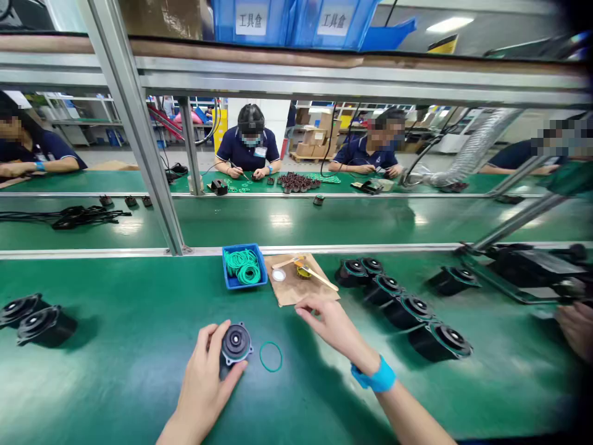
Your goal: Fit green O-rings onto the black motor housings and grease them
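Note:
My left hand is wrapped around a round black motor housing with a metal flange, which rests on the green bench. Just right of it lies a single green rubber ring. My right hand, with a blue wrist band, hovers by the near edge of a brown cardboard sheet; its thumb and fingers are apart and nothing shows between them. On the cardboard are a small yellow-rimmed pot, a brush and a white round lid.
Green rings fill a blue tray behind my hands. Several black housings stand in a row at right; two more housings stand at left. A metal post rises ahead. Co-workers sit opposite, and another person's hand is at far right.

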Tool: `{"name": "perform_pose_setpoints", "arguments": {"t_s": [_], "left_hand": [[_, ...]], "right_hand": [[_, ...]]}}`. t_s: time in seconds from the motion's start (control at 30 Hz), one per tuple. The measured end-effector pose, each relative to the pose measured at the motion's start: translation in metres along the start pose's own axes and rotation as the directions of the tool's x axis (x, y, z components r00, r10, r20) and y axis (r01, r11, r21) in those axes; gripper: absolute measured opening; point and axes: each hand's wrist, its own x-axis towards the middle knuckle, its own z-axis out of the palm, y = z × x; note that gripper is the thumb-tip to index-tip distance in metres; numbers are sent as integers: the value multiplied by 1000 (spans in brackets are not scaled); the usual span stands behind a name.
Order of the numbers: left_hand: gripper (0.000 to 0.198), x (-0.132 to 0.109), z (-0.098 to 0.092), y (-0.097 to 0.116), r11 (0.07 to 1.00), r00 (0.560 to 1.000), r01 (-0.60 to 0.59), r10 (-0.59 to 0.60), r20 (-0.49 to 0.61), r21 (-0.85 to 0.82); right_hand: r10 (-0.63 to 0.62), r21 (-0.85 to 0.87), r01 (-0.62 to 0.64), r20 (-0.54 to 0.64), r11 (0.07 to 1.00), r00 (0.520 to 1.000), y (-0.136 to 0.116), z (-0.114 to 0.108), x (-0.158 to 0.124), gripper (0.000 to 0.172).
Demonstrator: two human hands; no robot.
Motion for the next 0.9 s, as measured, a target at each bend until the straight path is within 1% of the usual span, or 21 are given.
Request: {"name": "perform_pose_setpoints", "arguments": {"t_s": [0.07, 0.17, 0.27, 0.33, 0.43, 0.53, 0.6, 0.63, 0.7, 0.73, 0.77, 0.83, 0.9], "left_hand": [[51, 2, 5, 7, 1000, 1000, -6, 6, 26, 2], [54, 4, 6, 13, 1000, 997, -23, 24, 71, -20], [57, 3, 3, 11, 997, 995, -33, 39, 93, -70], [57, 2, 5, 8, 991, 992, -23, 39, 117, -133], [56, 1, 15, 6, 967, 984, 28, 17, 176, -254], [59, 0, 27, 10, 906, 975, 96, -3, 221, -413], [67, -1, 30, 14, 859, 967, 97, 37, 250, -503], [72, 0, 29, 15, 851, 961, 88, 65, 269, -518], [77, 2, 23, 13, 874, 944, 46, 119, 306, -483], [77, 3, 18, 9, 901, 940, 29, 123, 318, -433], [75, 5, 12, 3, 930, 945, 18, 105, 311, -368], [67, 10, -3, -14, 979, 970, -9, 58, 236, -203], [57, 13, -23, -39, 999, 994, -38, 38, 101, 1]], "right_hand": [[37, -51, -36, 9, 998, 999, 5, -8, 4, 21], [101, -162, -98, 8, 982, 995, 11, -17, 7, 21], [192, -276, -197, -45, 941, 980, 17, -22, 7, 21], [239, -325, -252, -80, 912, 968, 21, -25, 6, 21], [261, -341, -280, -100, 897, 960, 24, -29, 4, 21], [265, -320, -287, -113, 903, 958, 30, -35, 2, 20], [267, -297, -296, -137, 908, 954, 34, -41, 1, 22], [266, -283, -300, -151, 911, 952, 36, -43, 1, 23], [253, -250, -289, -167, 924, 953, 36, -46, 4, 25], [236, -229, -270, -164, 935, 958, 35, -46, 6, 24], [212, -204, -240, -150, 949, 966, 31, -45, 9, 23], [141, -149, -154, -99, 977, 985, 18, -41, 19, 22], [50, -111, -55, -47, 992, 998, 0, -35, 32, 21]]}}
